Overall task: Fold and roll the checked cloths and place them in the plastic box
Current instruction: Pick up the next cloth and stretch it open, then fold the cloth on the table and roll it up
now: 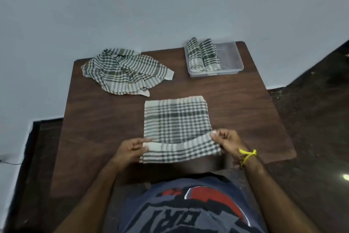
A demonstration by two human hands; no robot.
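A green-and-white checked cloth [176, 119] lies folded flat on the brown table [105, 123] in front of me. Its near edge is turned up and over toward the far side. My left hand [130, 149] pinches that turned edge at its left corner, and my right hand [227, 141] pinches it at the right corner. A crumpled heap of checked cloths [124, 71] sits at the far left. The clear plastic box [231, 56] stands at the far right with two rolled checked cloths [203, 55] in its left half.
The table stands against a pale wall [151, 6]. Dark floor [311, 110] lies to the right and left of it. A yellow band [247, 155] circles my right wrist.
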